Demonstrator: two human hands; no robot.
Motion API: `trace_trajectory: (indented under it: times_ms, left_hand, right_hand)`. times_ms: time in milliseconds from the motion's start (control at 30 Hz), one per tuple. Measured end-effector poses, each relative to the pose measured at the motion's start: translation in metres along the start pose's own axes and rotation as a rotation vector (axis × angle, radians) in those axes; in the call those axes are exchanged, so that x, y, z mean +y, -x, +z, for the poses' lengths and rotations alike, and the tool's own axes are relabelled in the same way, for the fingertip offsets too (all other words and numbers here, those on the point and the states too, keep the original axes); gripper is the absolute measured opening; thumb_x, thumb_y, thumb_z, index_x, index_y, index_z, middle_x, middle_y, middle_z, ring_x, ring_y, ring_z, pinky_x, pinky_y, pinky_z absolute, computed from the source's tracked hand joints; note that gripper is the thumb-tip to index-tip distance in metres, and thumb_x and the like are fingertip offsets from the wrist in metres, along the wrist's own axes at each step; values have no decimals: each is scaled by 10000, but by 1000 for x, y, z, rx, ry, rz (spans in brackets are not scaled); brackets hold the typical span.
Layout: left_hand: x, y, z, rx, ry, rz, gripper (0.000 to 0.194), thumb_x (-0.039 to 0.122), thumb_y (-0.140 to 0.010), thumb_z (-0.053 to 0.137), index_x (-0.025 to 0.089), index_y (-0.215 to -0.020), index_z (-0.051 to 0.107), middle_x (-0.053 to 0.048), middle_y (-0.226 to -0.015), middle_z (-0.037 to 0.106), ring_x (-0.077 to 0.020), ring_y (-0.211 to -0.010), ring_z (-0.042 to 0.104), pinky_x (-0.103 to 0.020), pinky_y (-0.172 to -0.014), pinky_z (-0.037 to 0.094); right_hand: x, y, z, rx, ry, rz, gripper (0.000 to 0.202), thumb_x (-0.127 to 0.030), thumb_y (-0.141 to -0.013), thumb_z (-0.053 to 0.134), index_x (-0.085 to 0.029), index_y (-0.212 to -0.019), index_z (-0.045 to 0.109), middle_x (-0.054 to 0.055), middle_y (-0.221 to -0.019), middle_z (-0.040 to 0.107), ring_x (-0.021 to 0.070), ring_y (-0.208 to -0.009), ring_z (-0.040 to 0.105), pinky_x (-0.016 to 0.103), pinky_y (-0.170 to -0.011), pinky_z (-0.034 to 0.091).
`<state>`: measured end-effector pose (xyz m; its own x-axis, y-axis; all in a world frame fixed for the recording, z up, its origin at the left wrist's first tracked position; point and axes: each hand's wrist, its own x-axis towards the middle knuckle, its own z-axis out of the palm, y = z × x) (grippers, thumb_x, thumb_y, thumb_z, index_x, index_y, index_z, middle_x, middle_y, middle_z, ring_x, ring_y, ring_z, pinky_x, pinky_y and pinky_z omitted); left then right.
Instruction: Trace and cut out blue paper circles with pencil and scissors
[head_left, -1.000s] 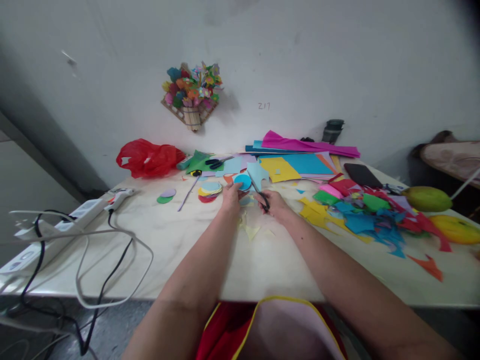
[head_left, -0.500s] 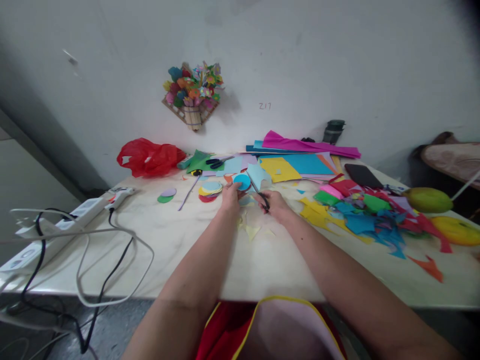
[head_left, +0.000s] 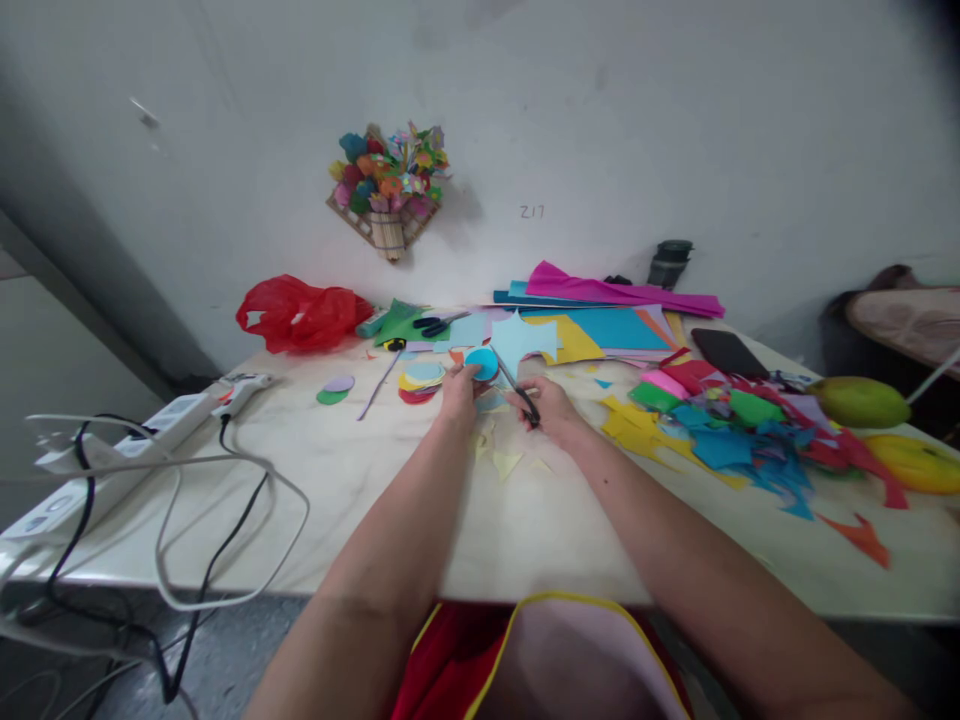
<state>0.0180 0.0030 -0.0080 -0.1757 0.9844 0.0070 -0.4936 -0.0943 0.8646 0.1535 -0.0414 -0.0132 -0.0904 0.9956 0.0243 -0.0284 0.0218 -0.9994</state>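
My left hand pinches a bright blue paper circle, with a sliver of red showing at its edge. In my right hand is a pair of scissors, fingers closed round the dark handles and blades pointing up and left beside the circle. A pale blue sheet with cut edges stands just beyond the blades; whether the blades touch it I cannot tell. Left of my left hand lies a fanned stack of paper circles. Pale yellow scraps lie below my hands.
Colourful paper scraps, a phone and a green mango lie to the right. Another pair of scissors rests behind, near a red plastic bag. A power strip with loose cables runs along the left.
The pale blue sheet, curled beside the scissors before, now spreads wider and flatter, covering part of the yellow sheet. Both hands stay in nearly the same place.
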Motion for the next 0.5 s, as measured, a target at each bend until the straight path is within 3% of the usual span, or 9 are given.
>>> trace_trajectory:
  times_ms: [200,500]
  left_hand:
    - [-1,-1,-2,-6,-8,10,213,219,-513,613,144,-691,524,-13,-582,583,-173,-584,596,-339,-633,482]
    - [1,1,-1,-68,-30,24,182,219,-505,623,141,-654,553,-19,-579,594,-163,-573,582,-351,-641,488]
  right_hand:
    - [-2,1,-2,-21,-2,-9,399,-326,-589,712,-205,-808,401,-50,-414,537,102,-296,426,204,-290,334]
    - [-5,4,-6,-98,31,-3,346,-359,-657,652,-199,-883,445,-46,-442,552,95,-313,449,185,-309,338]
